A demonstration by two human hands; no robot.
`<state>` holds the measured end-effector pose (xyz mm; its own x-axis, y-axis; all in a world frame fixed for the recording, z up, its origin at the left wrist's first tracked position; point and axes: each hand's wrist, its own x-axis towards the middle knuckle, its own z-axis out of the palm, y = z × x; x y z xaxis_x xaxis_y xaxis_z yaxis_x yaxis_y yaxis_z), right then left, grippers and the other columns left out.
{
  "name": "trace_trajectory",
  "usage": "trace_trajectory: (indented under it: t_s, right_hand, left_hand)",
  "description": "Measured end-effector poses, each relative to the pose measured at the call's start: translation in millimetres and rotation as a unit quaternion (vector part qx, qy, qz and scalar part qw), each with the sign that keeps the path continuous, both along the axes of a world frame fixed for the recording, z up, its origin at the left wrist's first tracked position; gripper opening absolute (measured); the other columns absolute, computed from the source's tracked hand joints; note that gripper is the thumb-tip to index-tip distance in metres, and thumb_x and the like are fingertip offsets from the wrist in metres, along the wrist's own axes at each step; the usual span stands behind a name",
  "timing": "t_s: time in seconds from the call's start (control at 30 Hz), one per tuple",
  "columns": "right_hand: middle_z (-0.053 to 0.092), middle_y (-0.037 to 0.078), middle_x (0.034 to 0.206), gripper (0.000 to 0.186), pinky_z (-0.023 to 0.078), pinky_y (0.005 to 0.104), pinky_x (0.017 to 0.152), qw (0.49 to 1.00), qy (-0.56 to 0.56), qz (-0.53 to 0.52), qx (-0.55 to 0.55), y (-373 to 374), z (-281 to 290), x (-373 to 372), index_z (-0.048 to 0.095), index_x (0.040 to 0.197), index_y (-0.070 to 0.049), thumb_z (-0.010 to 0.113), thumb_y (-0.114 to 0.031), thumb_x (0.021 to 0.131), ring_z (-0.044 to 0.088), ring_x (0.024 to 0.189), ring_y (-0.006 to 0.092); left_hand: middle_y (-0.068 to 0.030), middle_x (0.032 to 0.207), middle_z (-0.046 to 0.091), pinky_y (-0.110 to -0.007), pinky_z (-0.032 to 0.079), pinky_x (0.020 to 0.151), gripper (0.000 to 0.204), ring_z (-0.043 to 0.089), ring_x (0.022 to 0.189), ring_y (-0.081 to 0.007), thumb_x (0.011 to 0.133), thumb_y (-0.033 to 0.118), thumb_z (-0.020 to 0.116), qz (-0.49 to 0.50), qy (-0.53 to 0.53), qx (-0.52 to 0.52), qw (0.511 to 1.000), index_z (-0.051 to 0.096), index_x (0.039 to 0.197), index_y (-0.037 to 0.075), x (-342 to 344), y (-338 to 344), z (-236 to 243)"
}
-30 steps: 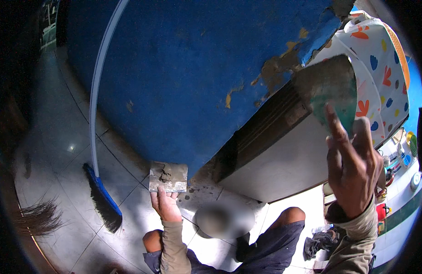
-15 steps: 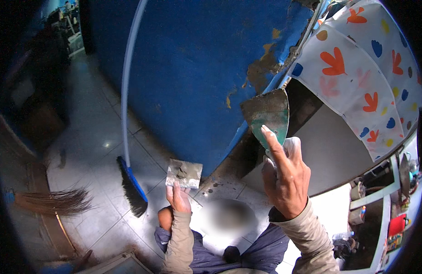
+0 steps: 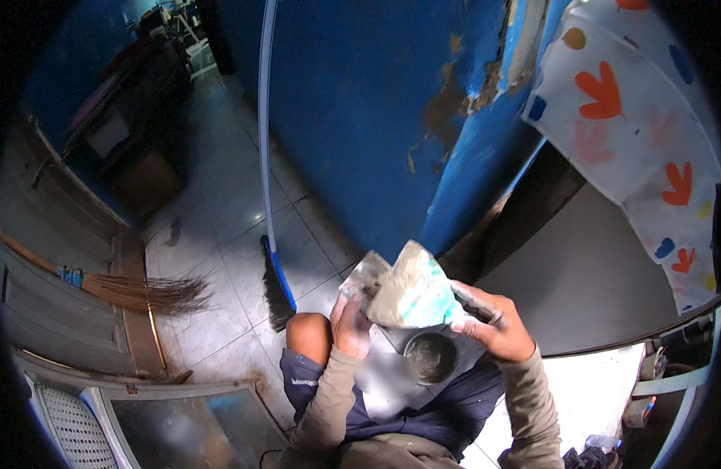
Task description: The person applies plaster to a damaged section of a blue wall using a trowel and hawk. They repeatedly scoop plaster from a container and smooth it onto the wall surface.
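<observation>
Here's the right hand (image 3: pixel 501 324) clasped round the handle of a broad, fan-shaped, cream-and-turquoise scraper (image 3: pixel 411 289), blade pointing left and slightly up, long axis running nearly crosswise, overlapping a squarish grey plate (image 3: pixel 366 270) gripped in the left hand (image 3: pixel 350 330); whether they touch is hard to say. Below, a round dark bowl (image 3: pixel 432 358) sits on white floor tiles (image 3: pixel 229 273); ahead rises a chipped, blue-painted wall (image 3: pixel 360 125).

So there's a blue broom (image 3: pixel 265 156), handle up, bristles down on pale tiles (image 3: pixel 228 344). Off left, a straw broom (image 3: pixel 153 292) sits by a door (image 3: pixel 64 227), bristles fanned out. White cloth (image 3: pixel 626 148) with orange, blue and yellow shapes drapes at right; clear bottle (image 3: pixel 603 442), bottom right.
</observation>
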<state>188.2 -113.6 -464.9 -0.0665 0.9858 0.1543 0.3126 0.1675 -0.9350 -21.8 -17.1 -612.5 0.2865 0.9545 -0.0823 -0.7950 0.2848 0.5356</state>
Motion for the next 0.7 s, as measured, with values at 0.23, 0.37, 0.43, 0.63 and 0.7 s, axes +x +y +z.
trace_trajectory:
  t_s: [0.23,0.37,0.43,0.63,0.7]
  right_hand:
    - [0.064,0.014,0.125,0.055,0.045,0.0325,0.095,0.981,-0.002,0.052,-0.186,23,-47,30,0.053,0.137,-0.004,0.065,-0.034,0.092,0.060,0.105,0.0165]
    - [0.066,0.014,0.121,0.059,0.045,0.0336,0.096,0.972,-0.040,-0.030,-0.232,23,-61,48,0.052,0.137,-0.002,0.063,-0.038,0.092,0.062,0.106,0.0198]
    - [0.068,0.012,0.116,0.056,0.047,0.0329,0.093,0.977,-0.120,-0.109,-0.142,11,-81,55,0.056,0.132,-0.001,0.063,-0.038,0.092,0.064,0.101,0.0211]
    - [0.063,0.010,0.107,0.042,0.047,0.0316,0.088,0.947,0.204,-0.174,-0.179,-34,-44,1,0.050,0.126,0.003,0.064,-0.016,0.091,0.061,0.099,0.0183]
    - [0.058,0.007,0.115,0.042,0.044,0.0295,0.092,0.966,0.153,-0.157,-0.140,-30,-25,-17,0.049,0.129,0.002,0.063,-0.012,0.091,0.055,0.104,0.0140]
  left_hand:
    - [-0.0093,0.127,0.057,-0.033,0.036,0.107,0.047,0.052,0.119,-0.0187,0.091,0.012,0.051,0.017,0.116,0.002,0.993,0.046,0.135,-0.004,-18,15,6]
    - [-0.0126,0.130,0.054,-0.032,0.033,0.109,0.048,0.049,0.123,-0.0200,0.090,0.012,0.049,0.013,0.104,0.006,0.994,0.045,0.135,-0.006,-32,32,-9]
    - [-0.0135,0.131,0.053,-0.032,0.033,0.109,0.047,0.049,0.123,-0.0204,0.091,0.011,0.048,-0.005,0.072,0.035,0.997,0.044,0.134,-0.006,-30,41,4]
    - [-0.0127,0.131,0.052,-0.036,0.035,0.108,0.043,0.049,0.123,-0.0215,0.092,0.008,0.048,-0.021,0.062,0.025,0.998,0.044,0.134,-0.003,-35,52,-3]
    - [-0.0115,0.131,0.052,-0.037,0.036,0.108,0.044,0.049,0.122,-0.0213,0.093,0.008,0.051,-0.022,0.053,0.012,0.998,0.044,0.135,-0.001,-39,56,-15]
